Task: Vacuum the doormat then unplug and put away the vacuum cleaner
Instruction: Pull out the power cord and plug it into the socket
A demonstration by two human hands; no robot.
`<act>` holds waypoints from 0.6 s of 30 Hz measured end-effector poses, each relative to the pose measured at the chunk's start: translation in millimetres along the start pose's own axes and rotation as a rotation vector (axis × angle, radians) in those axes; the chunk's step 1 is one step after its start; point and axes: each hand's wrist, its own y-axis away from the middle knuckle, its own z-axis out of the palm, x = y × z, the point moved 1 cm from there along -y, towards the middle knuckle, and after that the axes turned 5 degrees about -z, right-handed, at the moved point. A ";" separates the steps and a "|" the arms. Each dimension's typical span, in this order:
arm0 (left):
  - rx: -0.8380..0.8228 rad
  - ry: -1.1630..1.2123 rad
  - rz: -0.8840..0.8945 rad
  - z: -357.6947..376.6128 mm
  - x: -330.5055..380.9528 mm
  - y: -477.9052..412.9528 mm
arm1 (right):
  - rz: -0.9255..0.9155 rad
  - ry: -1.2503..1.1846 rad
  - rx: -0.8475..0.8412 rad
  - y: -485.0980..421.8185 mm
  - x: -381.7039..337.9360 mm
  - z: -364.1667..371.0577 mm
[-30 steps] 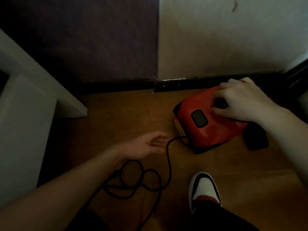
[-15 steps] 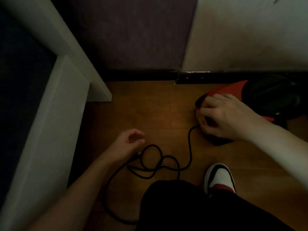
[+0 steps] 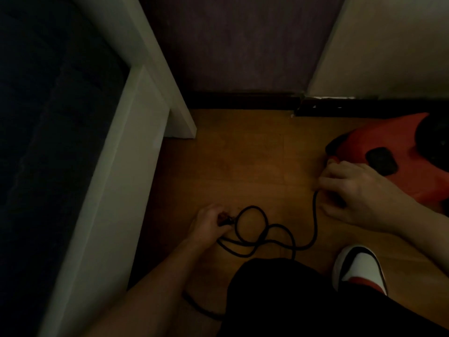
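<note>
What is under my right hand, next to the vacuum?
The cord comes out from under the right hand, whose fingers curl over it, and loops across the floor. The hand covers the vacuum's front edge, so where the cord joins it is hidden.

The light was dim. A brown wooden floor (image 3: 243, 166) ran to a black skirting board (image 3: 243, 99) — above it a dark purple wall (image 3: 243, 45) met a pale wall (image 3: 393, 45). A white furniture frame (image 3: 136, 122) stood at the left.
</note>
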 end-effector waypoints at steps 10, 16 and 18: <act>0.247 0.429 -0.018 -52.2 56.0 -8.3 | 0.050 -0.024 0.044 -13.2 1.1 -28.9; 0.336 0.579 0.262 -149.7 155.4 12.7 | 0.085 -0.098 0.101 -46.5 -11.1 -109.5; 0.397 0.630 0.369 -183.5 187.7 26.8 | 0.094 -0.238 0.168 -54.9 -14.1 -144.0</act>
